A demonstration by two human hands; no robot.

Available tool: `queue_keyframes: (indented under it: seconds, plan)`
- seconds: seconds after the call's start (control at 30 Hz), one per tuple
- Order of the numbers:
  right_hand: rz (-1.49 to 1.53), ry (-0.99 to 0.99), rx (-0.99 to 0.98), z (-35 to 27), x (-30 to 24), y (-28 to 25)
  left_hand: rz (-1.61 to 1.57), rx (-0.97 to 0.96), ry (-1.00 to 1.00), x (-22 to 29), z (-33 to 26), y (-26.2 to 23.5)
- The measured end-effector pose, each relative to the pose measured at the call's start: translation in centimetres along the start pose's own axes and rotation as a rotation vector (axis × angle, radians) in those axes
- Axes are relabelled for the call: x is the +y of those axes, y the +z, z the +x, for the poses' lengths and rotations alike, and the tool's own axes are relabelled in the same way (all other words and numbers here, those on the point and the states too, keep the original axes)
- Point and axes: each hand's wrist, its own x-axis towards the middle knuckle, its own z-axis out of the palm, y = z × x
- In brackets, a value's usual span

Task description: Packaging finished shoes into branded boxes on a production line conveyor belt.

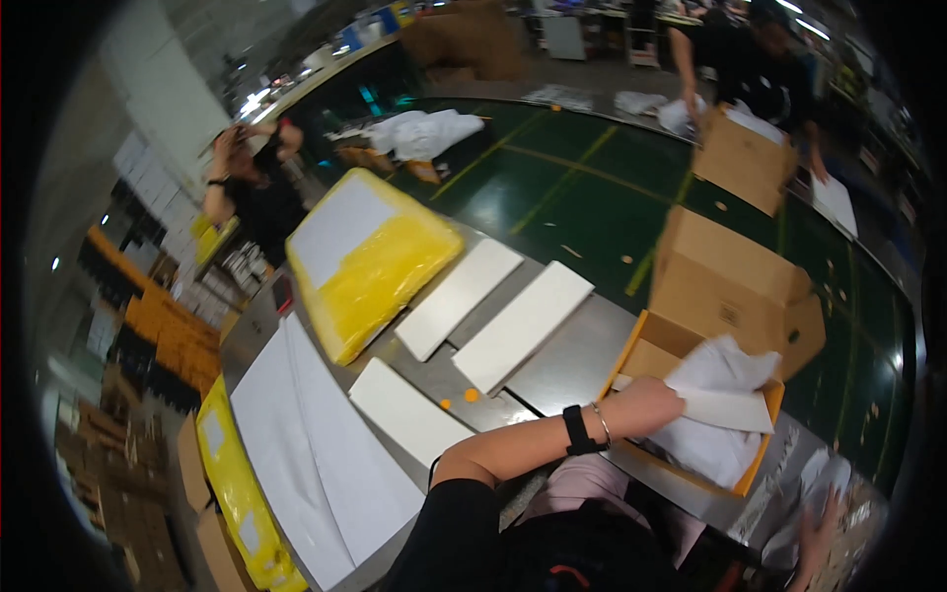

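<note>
My left hand [646,407], its wrist in a black band and a thin bracelet, is closed at the near end of a white flat piece [732,408]. That piece lies across an open brown cardboard box [755,464] lined with crumpled white wrapping [725,363]. The box lid [725,281] is folded back, away from me. At the lower right, my right hand [817,533] is beside clear plastic packaging [821,479], fingers stretched out and partly blurred. Three white slab-like boxes [459,299], [523,326], [409,409] lie on the metal table.
A yellow-wrapped package [380,266] lies at the table's far left, and white sheets [311,444] hang over the left edge. Beyond is a green conveyor belt [562,202]. Across it a co-worker [750,74] handles another cardboard box [745,158]; another person [256,187] stands at left.
</note>
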Motion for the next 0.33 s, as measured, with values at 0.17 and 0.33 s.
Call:
queue_keyframes:
  seconds: [0.17,0.33]
  plan:
    - [1.229,-0.272,-0.083,4.0,-23.2,-9.8,0.06,-0.045,-0.06,-0.6,0.2,1.9]
    - [1.708,-0.594,-0.518,6.2,-33.4,-16.7,0.039,-0.166,-0.14,0.4,0.0,0.0]
